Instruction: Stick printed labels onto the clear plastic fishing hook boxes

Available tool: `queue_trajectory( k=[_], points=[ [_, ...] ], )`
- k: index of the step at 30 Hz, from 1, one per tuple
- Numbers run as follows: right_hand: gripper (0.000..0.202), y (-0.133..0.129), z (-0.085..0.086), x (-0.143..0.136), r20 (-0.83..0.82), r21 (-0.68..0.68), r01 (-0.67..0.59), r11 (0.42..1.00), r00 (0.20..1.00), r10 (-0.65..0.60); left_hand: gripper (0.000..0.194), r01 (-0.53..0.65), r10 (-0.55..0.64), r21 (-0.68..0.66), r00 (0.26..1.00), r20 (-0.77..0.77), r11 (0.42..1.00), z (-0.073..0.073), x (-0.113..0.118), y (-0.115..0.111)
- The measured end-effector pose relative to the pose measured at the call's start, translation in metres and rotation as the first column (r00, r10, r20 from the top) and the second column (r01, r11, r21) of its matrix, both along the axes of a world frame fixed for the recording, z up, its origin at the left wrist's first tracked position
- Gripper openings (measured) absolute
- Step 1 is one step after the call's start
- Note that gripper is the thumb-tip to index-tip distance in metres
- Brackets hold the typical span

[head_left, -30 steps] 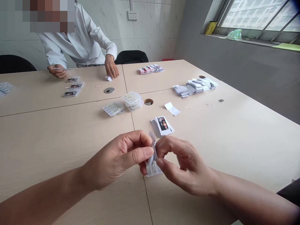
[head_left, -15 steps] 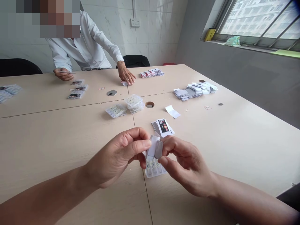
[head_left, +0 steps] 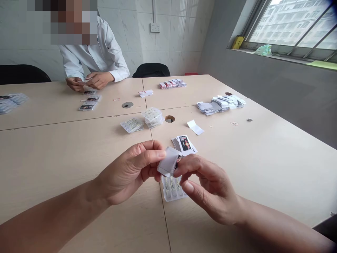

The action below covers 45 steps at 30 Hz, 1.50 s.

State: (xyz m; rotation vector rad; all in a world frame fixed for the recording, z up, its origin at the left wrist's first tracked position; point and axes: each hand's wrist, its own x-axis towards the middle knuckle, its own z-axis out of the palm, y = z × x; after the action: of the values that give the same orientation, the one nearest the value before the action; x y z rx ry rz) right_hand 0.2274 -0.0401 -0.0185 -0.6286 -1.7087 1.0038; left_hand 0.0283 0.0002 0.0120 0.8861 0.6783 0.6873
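Note:
My left hand (head_left: pixel 139 165) pinches a folded white card (head_left: pixel 169 161) between thumb and fingers, held up over the table. At the card's right edge, which shows a dark printed strip, the fingertips of my right hand (head_left: pixel 202 182) touch it. My right thumb stands apart from those fingers. Below the card lies a clear plastic case (head_left: pixel 172 191) with several small light-coloured items in its slots, partly hidden by my hands. Just beyond is a small stack of printed cards (head_left: pixel 185 144), the top one black with a red and yellow design.
Farther off are stacked clear cases (head_left: pixel 152 117), an unfolded white card (head_left: pixel 195 127) and a pile of folded cards (head_left: pixel 219 104). A round cable hole (head_left: pixel 170 119) is cut in the table. Across it, a person in a white shirt (head_left: pixel 113 49) handles something small near printed packs (head_left: pixel 89 103).
The card in my left hand has turned, and its right flap is folded back behind. My right thumb has come away from it. The person opposite has drawn one hand back to the other.

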Motion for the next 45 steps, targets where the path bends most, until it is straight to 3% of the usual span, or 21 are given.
queue_trajectory(
  k=[3, 10, 21, 24, 26, 32, 37, 42, 45],
  points=[
    [0.006, -0.001, -0.002, 0.0, 0.004, 0.053, 0.036, 0.998, 0.999, -0.036, 0.02, -0.001, 0.001, -0.002, 1.0, 0.023, 1.0, 0.001, -0.001, 0.001],
    [0.021, 0.002, -0.012, -0.002, 0.011, 0.074, 0.359, 0.93, 0.933, -0.36, 0.015, 0.008, -0.007, -0.05, 1.0, 0.012, 0.999, -0.001, -0.005, 0.001],
    [0.022, 0.002, -0.011, -0.003, -0.02, -0.071, 0.181, 0.981, 0.983, -0.183, 0.006, 0.05, -0.05, -0.021, 0.998, -0.034, 0.999, -0.008, 0.001, -0.004],
    [0.012, 0.002, -0.01, -0.003, -0.046, -0.173, 0.156, 0.973, 0.985, -0.166, 0.011, 0.029, -0.021, 0.079, 0.995, -0.102, 0.996, -0.012, 0.003, -0.005],
    [0.01, 0.003, -0.01, -0.003, -0.07, -0.25, 0.132, 0.959, 0.986, -0.154, 0.013, 0.0, 0.036, 0.218, 0.986, -0.161, 0.976, -0.014, 0.003, -0.005],
    [0.019, 0.008, -0.009, -0.004, -0.19, -0.418, 0.062, 0.906, 0.97, -0.154, 0.013, -0.078, 0.317, 0.652, 0.913, -0.257, 0.755, -0.012, -0.002, -0.006],
    [0.017, 0.01, -0.01, -0.007, -0.279, -0.443, 0.036, 0.896, 0.944, -0.176, 0.015, 0.002, 0.378, 0.78, 0.874, -0.306, 0.626, -0.011, -0.003, -0.008],
    [0.014, 0.01, -0.012, -0.007, -0.286, -0.457, 0.046, 0.888, 0.938, -0.196, 0.016, 0.121, 0.485, 0.916, 0.817, -0.31, 0.383, -0.016, -0.003, -0.01],
    [0.017, 0.009, -0.015, -0.006, -0.265, -0.461, 0.083, 0.884, 0.937, -0.226, 0.012, 0.141, 0.498, 0.931, 0.812, -0.304, 0.337, -0.017, -0.002, -0.011]
  ],
)
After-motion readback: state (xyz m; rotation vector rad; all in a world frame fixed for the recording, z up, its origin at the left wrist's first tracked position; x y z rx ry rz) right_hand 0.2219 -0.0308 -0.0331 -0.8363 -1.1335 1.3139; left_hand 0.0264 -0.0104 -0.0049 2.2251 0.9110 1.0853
